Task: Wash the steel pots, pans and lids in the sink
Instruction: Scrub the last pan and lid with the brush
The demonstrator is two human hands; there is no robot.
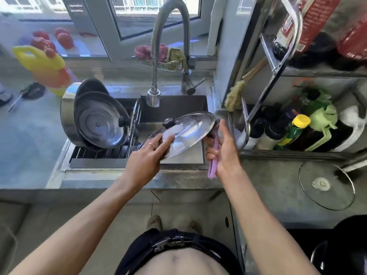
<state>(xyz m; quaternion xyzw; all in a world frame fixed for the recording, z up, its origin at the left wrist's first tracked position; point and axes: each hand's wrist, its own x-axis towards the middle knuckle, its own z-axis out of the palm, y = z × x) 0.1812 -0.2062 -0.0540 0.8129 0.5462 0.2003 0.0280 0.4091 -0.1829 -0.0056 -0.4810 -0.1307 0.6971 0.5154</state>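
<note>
**Lid held over the sink**

Left hand [147, 155] holds the near edge of a steel lid [186, 132], fingers straight on top, tilted over the sink [178, 108]. Right hand [224, 149], at the lid's right rim, grips a pink-handled scrubber [214, 155]. Left of the hands, pots [99, 120] lean in a rack [135, 128]. The tap [154, 96] hangs beyond the hands; a glass lid [325, 184] lies on the bench [278, 175] to their right.

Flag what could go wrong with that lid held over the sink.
1. The steel lid is tilted, with only the left hand gripping its near rim; wet, it may slip into the sink.
2. The right hand holds the pink-handled scrubber at the far rim; a hard push could knock the lid loose.
</note>
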